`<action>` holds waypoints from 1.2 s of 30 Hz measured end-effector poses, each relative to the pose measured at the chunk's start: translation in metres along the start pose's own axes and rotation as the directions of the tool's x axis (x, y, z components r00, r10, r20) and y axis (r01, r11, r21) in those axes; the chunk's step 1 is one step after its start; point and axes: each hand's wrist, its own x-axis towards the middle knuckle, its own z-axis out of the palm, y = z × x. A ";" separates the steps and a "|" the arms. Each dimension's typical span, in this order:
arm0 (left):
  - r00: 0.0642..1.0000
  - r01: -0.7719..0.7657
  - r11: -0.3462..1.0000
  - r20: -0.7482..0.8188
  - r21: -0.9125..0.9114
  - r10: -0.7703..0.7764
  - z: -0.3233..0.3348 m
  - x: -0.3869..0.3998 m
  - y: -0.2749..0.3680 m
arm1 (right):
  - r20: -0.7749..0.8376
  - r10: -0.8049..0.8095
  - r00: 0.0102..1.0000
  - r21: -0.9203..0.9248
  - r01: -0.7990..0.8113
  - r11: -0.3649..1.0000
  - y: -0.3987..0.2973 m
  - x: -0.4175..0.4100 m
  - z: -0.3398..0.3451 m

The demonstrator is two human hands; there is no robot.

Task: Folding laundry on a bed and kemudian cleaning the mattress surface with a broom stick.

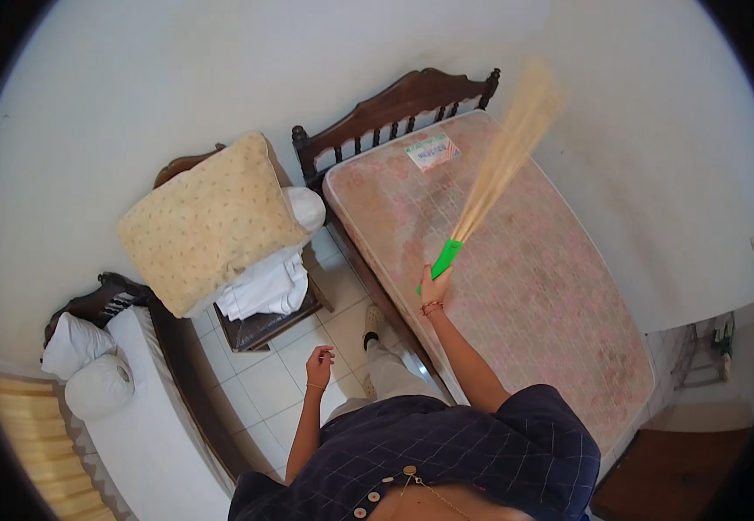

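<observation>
My right hand [437, 284] grips the green handle of a stick broom [504, 166]. The broom's pale bristles fan out and look blurred at the tips, above the far right side of a bare mattress [520, 286]. Pink floral patterning and darker stains mark the mattress, and a printed label [433, 152] lies near its head end. Over the tiled floor to the left of the bed, my left hand [320, 366] hangs with loosely bent fingers and nothing in it.
A dark wooden headboard [396, 98] stands against the wall. Between the beds, a small dark table [266, 335] bears folded white cloth [266, 290] and a yellow patterned pillow [211, 225]. Further left is a second bed [149, 417] with white pillows. Brown wooden furniture [670, 469] occupies the lower right.
</observation>
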 end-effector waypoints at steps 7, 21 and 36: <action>0.998 -0.048 0.987 0.053 0.152 0.041 -0.017 0.105 0.027 | 0.575 0.296 0.762 -0.615 0.165 0.771 0.101 0.037 0.074; 0.871 -0.181 0.979 0.478 0.097 0.114 0.072 0.254 0.088 | 0.467 -0.070 0.881 -0.383 0.273 0.883 0.020 -0.014 -0.038; 0.211 -0.194 0.981 0.976 -0.008 0.050 0.123 0.174 0.107 | -0.618 0.038 0.785 -0.055 -0.091 0.994 -0.039 -0.173 -0.033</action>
